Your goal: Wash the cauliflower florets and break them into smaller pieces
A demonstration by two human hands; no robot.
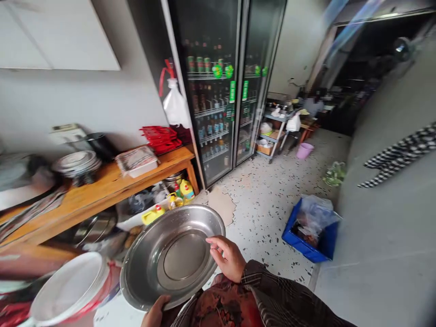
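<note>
A wide, shallow steel basin [185,256] hangs tilted in front of my body, with nothing but a few drops of water visible in it. My left hand [157,310] grips its near rim at the bottom, thumb over the edge and the other fingers hidden beneath. Over the basin's right side is my right hand [227,256], its fingers loosely curved and apart, with nothing in them. Whether it touches the rim is hard to tell.
A wooden bench [112,184] with stacked plates [76,161] runs along the left. Below it stands a round white-lidded tub [70,286]. Glass-door drinks fridges [211,91] are ahead. A blue crate [306,245] and a pink bucket [304,151] stand on the floor.
</note>
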